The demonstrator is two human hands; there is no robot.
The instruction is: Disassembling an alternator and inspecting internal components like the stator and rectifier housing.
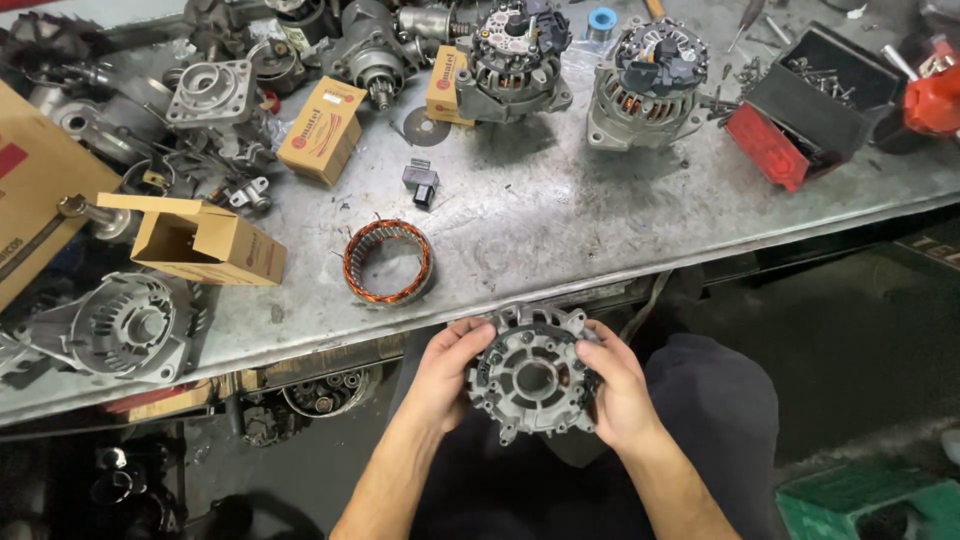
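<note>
Grey alloy alternator housing (531, 375) gripped between left hand (446, 368) and right hand (620, 392).

an auto-electrical repair workshop: alternators (648, 85), a copper-wound stator (387, 262), parts boxes (322, 130) and a screw bin (815, 105) crowd a scuffed metal surface (560, 220).

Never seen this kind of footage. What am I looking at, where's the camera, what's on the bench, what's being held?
There is no machine here: a person works with bare hands, filmed by one camera on their head looking down. The left hand and right hand grip a grey alloy alternator housing from either side, just in front of the metal workbench. On the bench lie a copper-wound stator ring, an open cardboard box, two complete alternators and a red tray of screws.
</note>
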